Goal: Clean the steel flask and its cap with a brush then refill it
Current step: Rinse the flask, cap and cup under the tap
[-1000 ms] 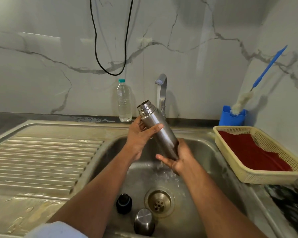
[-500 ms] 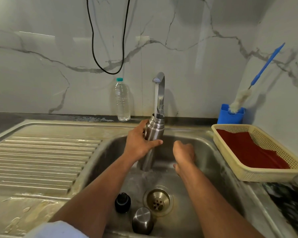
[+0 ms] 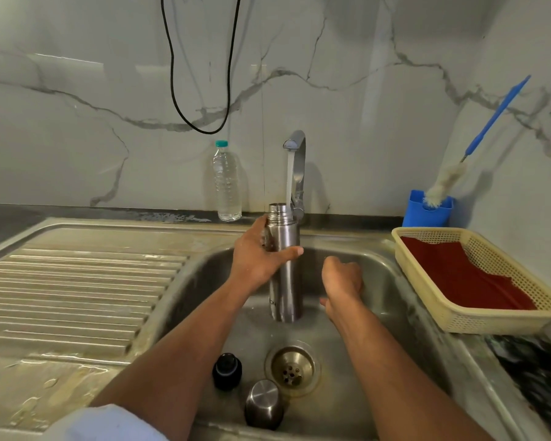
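Note:
The steel flask stands upright over the sink, its open mouth under the running tap. My left hand grips its upper body, thumb across the front. Water streams from the spout into the mouth. My right hand hangs to the right of the flask with fingers curled, holding nothing. On the sink floor lie a black inner stopper and the steel cap, both left of the drain. The blue-handled bottle brush stands in a blue holder at the back right.
A clear plastic water bottle stands against the marble wall left of the tap. A cream basket with a red cloth sits right of the sink. A ribbed draining board lies to the left. A black cable hangs above.
The flask went from tilted in both hands to upright under the tap. My right hand let go of its base and now hangs beside it. Water now runs into the mouth.

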The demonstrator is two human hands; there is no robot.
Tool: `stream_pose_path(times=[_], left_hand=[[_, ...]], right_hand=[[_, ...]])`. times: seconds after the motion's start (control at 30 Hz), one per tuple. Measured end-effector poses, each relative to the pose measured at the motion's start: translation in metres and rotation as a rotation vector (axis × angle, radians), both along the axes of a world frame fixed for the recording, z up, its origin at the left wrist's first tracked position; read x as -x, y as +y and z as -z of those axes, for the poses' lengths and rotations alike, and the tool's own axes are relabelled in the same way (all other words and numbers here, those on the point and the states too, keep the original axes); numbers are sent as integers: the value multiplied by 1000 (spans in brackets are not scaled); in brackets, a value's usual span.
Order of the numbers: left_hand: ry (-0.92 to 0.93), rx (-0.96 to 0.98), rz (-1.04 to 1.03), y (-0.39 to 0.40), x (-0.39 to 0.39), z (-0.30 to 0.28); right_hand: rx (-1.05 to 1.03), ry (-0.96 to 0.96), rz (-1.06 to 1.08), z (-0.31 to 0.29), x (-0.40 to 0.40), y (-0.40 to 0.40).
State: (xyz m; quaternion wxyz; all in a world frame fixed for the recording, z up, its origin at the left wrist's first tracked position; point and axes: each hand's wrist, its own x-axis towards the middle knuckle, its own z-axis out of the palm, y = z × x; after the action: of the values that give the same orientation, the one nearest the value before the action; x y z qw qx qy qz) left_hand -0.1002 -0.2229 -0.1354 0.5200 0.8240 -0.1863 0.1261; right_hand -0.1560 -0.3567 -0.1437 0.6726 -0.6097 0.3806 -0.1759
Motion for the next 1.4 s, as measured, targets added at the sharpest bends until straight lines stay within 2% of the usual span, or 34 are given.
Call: stream_pose_path(times=[0.1,0.2,0.3,0.4,0.5,0.57,0.73,0.87,1.0,1.07,1.23,1.4], left_hand=[[-24,-78,-3,0,0,-1],[17,4,-21,1,0,-2],[-30,-99,-3,0,1,-1],[18,-16,-11,1,1,-1],[-21,-79,-7,2,0,0],[27,-4,-19,4,1,-2],[39,45,-30,4,-4,-3],[6,-56,19,0,0,-3],[71,14,-15,1,-1,-3],[45,-30,-29,3,-3,-3],[280,273,-73,1,-4,-11],[553,646,-145,-6,3,-17]], right_hand=[[1,-2,5,0,0,-1],[15,-16,12,1,-1,-1],[23,-12,14,2,-1,-3],[31,-23,17,2,0,-2],[45,-16,17,0,1,0],[41,-20,8,-1,2,1],[50,-10,2,-1,3,0],[41,-8,-17,2,2,-1],[41,-11,-1,0,2,-2],[55,4,-2,0,1,-2],[53,35,-48,4,0,-3],[-216,76,-242,1,2,-7]])
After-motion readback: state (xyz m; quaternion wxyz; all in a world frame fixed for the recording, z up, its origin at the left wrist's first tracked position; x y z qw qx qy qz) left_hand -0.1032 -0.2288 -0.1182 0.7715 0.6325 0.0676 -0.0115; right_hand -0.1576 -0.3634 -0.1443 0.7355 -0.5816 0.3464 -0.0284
